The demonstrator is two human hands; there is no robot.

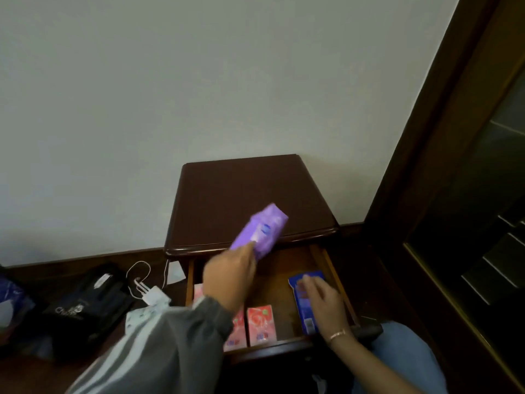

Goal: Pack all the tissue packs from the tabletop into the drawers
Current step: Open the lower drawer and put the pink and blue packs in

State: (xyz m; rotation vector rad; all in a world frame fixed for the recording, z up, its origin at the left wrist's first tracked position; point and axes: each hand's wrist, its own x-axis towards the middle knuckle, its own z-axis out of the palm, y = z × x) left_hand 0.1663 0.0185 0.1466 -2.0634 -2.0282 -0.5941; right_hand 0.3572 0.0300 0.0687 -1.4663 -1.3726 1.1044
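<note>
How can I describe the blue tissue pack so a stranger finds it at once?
Find the dark wooden bedside table; its drawer stands open. The blue tissue pack lies along the drawer's right side, under the right hand. It alone is dark blue; the pink packs lie left of it.

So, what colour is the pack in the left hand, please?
The pack is purple; the head view shows it.
</note>
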